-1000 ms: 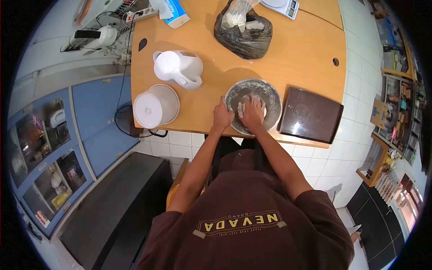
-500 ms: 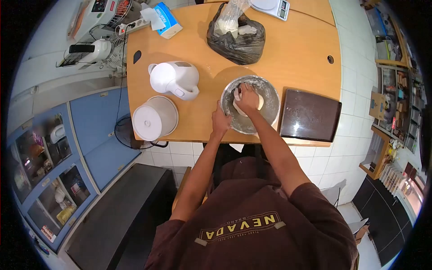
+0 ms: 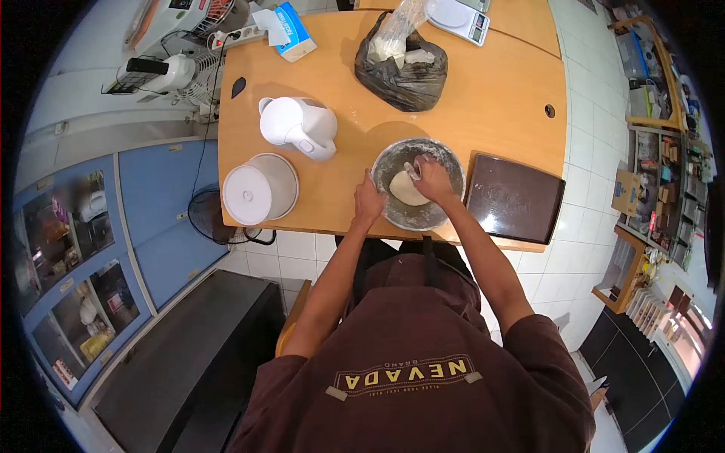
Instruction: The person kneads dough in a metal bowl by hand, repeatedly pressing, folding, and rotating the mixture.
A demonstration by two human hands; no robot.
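A metal mixing bowl [image 3: 385, 160] with flour-dusted inner walls stands near the table's front edge. Inside it lies a smooth, pale lump of dough [image 3: 408, 190]. My left hand [image 3: 369, 201] is closed on the bowl's left rim, thumb uppermost. Within the bowl, my right hand [image 3: 433, 180] is at the dough's upper right edge, its fingers curled inward. Whitish dough or flour coats those fingertips, and the exact grip is partly hidden.
A dark baking tray [image 3: 516, 198] lies right of the bowl. To the left are a white kettle [image 3: 298, 128] and a lidded white container [image 3: 260, 190]. Behind stand a black plastic bag [image 3: 400, 83], a kitchen scale [image 3: 459, 21] and a tissue box [image 3: 294, 34].
My right hand has shifted from atop the dough to its upper right edge, exposing more dough. My left hand keeps its hold on the rim. The whole view has shifted slightly.
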